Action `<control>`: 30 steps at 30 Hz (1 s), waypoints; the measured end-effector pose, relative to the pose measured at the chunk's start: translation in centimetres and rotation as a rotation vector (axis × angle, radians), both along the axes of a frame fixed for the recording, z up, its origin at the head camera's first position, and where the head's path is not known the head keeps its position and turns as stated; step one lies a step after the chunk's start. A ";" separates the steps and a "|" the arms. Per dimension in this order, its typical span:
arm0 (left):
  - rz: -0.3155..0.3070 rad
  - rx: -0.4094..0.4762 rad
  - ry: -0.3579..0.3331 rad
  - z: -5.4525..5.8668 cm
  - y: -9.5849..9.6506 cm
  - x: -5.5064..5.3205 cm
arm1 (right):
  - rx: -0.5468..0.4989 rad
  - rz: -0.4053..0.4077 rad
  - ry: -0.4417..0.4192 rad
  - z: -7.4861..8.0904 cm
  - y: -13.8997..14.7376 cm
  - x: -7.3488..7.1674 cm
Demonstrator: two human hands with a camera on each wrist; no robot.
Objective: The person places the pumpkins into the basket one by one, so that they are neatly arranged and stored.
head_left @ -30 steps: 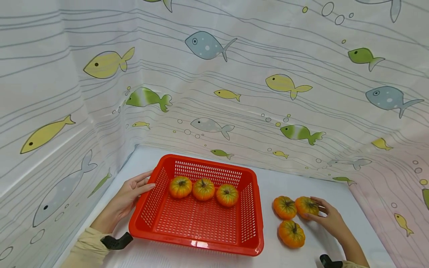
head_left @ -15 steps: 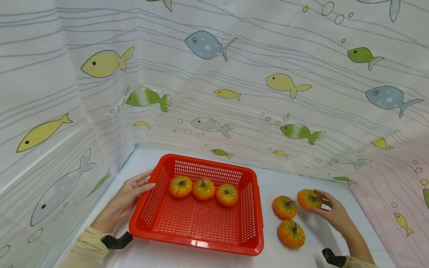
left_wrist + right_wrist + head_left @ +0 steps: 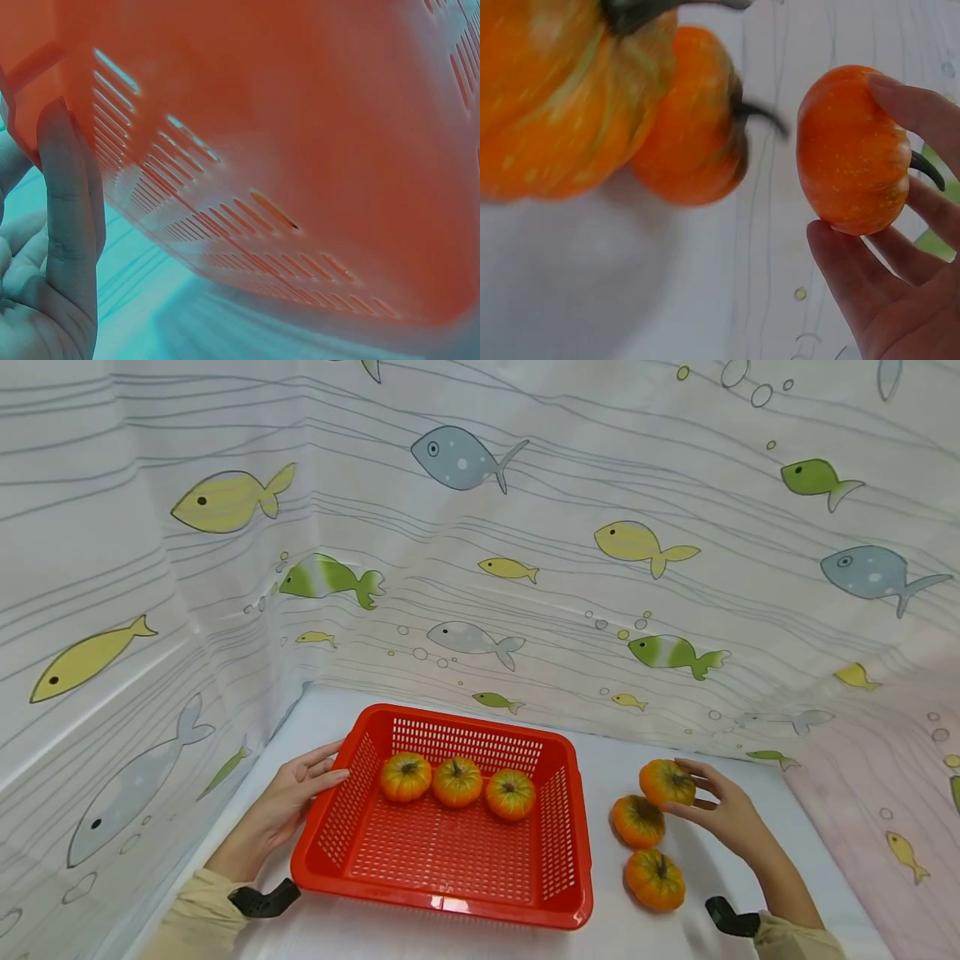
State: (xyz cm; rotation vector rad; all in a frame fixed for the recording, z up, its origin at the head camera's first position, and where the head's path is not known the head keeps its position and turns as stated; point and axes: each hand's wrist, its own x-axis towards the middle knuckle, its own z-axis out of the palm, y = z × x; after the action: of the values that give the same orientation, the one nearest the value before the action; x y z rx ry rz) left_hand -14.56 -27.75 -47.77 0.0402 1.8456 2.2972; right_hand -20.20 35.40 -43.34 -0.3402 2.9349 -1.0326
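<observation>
Toward the lower right of the head view, a person's right hand (image 3: 723,806) pinches an orange pumpkin (image 3: 664,783) between thumb and fingers, near two other pumpkins (image 3: 655,880) on a white table (image 3: 600,770). At lower centre, three more pumpkins (image 3: 457,782) line up inside a red basket (image 3: 375,891); the left hand (image 3: 288,793) grips its left rim.

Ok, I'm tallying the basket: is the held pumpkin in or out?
Out: the right fingers hold the pumpkin outside the basket, to its right.

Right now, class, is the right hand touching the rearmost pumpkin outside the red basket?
Touching. The right wrist view shows the right hand gripping that pumpkin, with fingertips against opposite sides of it.
</observation>
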 end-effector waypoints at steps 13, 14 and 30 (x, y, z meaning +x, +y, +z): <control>0.030 -0.007 -0.009 0.0 -0.1 0.0 | -0.064 0.085 0.011 2.3 -3.9 -0.2; 0.026 -0.004 -0.006 0.0 -0.1 -0.1 | -0.069 0.093 0.009 2.6 -4.2 -0.2; 0.004 0.023 -0.001 0.0 -0.1 0.0 | -0.130 0.317 0.039 4.6 -10.3 -0.4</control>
State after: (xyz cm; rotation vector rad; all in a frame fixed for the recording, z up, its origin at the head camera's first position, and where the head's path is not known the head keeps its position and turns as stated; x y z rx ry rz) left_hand -14.59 -27.84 -47.73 0.0393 1.8204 2.3206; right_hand -20.60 25.08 -38.74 -0.8056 2.7255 -1.1785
